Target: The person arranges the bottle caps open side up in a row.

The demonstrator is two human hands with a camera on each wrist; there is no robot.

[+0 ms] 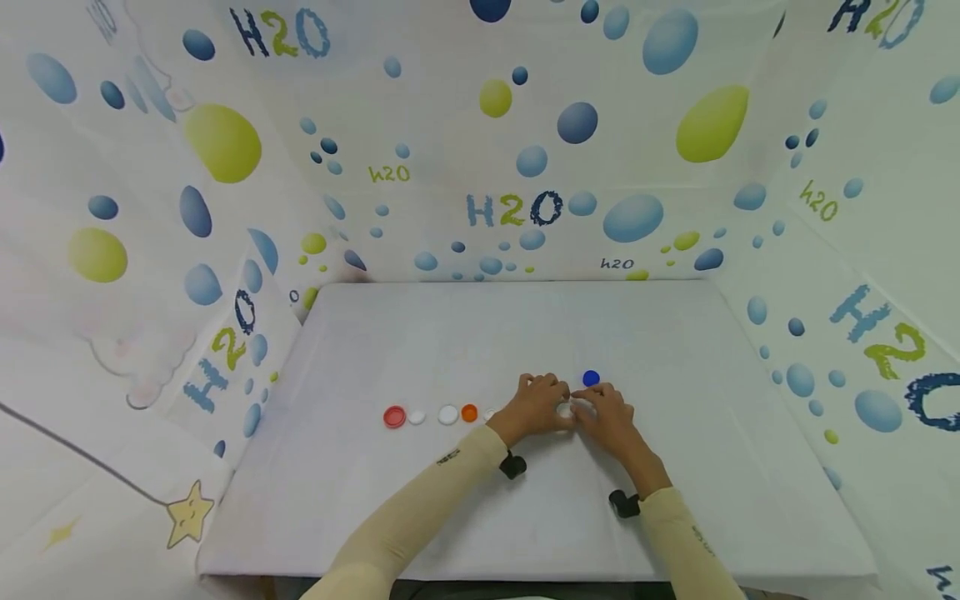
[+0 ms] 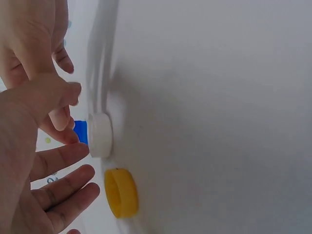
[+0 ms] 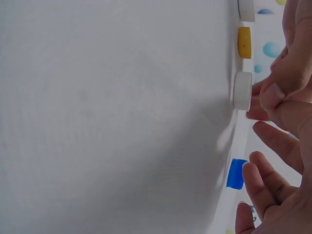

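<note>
A white bottle cap (image 1: 564,409) lies on the table between my two hands, close to the fingertips of both. In the left wrist view, my left hand (image 2: 29,126) hovers over this white cap (image 2: 100,135) with its lower fingers spread. My right hand (image 3: 285,165) comes in from the other side, fingers loosely extended, the thumb beside the white cap (image 3: 243,91). Hand and thumb overlap where the two hands meet, so contact with the cap is hard to judge. A yellow bottle cap (image 2: 121,193) lies next to the white one; a blue bottle cap (image 1: 591,378) sits behind my right hand.
To the left, a row holds a red cap (image 1: 394,417), a small white cap (image 1: 417,417), a larger white cap (image 1: 447,414), an orange cap (image 1: 469,412) and a partly covered white cap (image 1: 490,413). All lie on a white cloth-covered table (image 1: 337,500) beside printed curtains.
</note>
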